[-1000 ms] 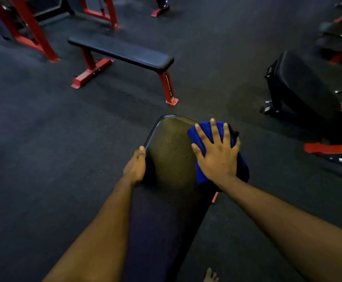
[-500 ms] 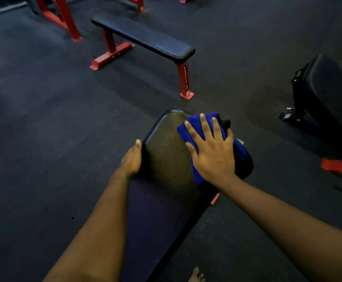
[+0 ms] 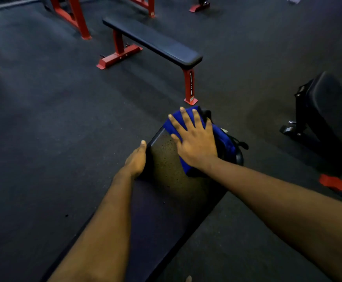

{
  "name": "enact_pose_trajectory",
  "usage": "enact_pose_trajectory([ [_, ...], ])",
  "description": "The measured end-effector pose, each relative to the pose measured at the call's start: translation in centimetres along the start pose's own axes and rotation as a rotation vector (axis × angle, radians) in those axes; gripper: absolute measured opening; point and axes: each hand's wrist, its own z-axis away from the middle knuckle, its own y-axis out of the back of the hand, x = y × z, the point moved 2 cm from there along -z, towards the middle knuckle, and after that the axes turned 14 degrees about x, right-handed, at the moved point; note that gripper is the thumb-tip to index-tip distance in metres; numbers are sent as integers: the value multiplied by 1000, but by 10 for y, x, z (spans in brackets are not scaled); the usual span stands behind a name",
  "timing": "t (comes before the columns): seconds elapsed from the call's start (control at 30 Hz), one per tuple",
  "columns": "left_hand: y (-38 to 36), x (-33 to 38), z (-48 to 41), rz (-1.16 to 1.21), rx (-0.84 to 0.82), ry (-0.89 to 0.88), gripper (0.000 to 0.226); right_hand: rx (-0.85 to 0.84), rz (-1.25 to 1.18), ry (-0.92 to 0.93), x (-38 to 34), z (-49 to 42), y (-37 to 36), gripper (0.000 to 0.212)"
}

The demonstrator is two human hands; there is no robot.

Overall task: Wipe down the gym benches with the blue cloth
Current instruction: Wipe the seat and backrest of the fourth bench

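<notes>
Right hand flat, fingers spread, pressing blue cloth onto black padded gym bench
Cloth at pad's far end, 1 o'clock; left hand curled round pad edge, 9 o'clock

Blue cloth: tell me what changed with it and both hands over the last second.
The right hand, pressing flat, slid the blue cloth forward and leftward over the far end of the bench. The left hand kept holding its left edge. Nothing taken or released.

Two benches, maybe third bench; one cloth; two hands.
</notes>
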Motion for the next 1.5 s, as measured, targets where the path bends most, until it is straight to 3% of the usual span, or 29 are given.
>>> enact_pose_trajectory([
  [0.17, 1, 1, 4, 12, 34, -16, 71, -34, -36, 98, -2, -19, 2, 57],
  [0.3, 3, 3, 16, 19, 35, 0, 71, 28, -22, 155, 20, 35, 9, 56],
  [0.5, 6, 9, 27, 7, 30, 18, 68, 37, 12, 91, 45, 109, 16, 59],
  [0.77, 5, 7, 23, -14, 32, 29, 66, 1, 14, 22, 7, 19, 1, 58],
  [0.97, 0, 9, 19, -55, 83, -1, 64, -57, 4, 115, -17, -48, -7, 57],
  [1.07, 1, 12, 24, -71, 102, -20, 64, -1, -25, 157, -5, -21, -1, 55],
  [1.3, 8, 14, 32, -54, 66, -13, 66, 73, 25, 9, 31, 93, 15, 57],
  [1.5, 9, 15, 28, -76, 11, -36, 63, 21, 67, -17, 20, 72, 10, 59],
])
